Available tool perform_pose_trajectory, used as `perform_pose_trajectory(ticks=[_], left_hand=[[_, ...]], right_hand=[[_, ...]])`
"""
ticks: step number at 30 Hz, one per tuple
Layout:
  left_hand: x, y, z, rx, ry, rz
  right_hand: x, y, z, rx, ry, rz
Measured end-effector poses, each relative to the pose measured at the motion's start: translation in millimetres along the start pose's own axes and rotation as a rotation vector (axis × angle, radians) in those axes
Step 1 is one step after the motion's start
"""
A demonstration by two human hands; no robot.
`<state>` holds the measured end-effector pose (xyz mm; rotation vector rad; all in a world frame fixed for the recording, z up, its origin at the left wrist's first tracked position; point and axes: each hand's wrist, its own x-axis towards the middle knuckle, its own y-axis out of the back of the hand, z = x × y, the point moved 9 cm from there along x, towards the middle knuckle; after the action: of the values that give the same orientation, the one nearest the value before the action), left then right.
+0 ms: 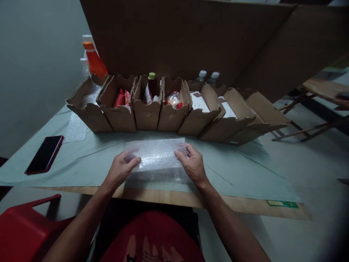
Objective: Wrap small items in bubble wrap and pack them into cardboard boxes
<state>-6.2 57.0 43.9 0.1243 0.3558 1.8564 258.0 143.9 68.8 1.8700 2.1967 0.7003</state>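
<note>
While cardboard boxes [147,109] along the tabletop's far edge held packets (one a bottle), both hands, left hand [121,169] and right hand [192,163], pinched a bubble-wrap sheet [158,160] with curled fingers.

A bubble wrap sheet [158,160] lay near the table's [245,174] front edge, the left hand [122,168] on its left end, the right hand [192,163] on its right. Behind it ran a row of cardboard boxes [169,109]. A phone [45,154] lay toward the left edge.
</note>
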Motion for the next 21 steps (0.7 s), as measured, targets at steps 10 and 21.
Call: perform_pose_trajectory(ticks=[10,21], left_hand=[[-7.3,-74.2,20.8,0.736,-0.617,0.139],[-11.3,-121.5,-9.8,0.849,-0.649,-0.112]], right_hand=[[-2.3,-23.5,10.9,-0.666,0.341,-0.087],[95.4,23.9,-115.3,-0.562,0.704,-0.139]])
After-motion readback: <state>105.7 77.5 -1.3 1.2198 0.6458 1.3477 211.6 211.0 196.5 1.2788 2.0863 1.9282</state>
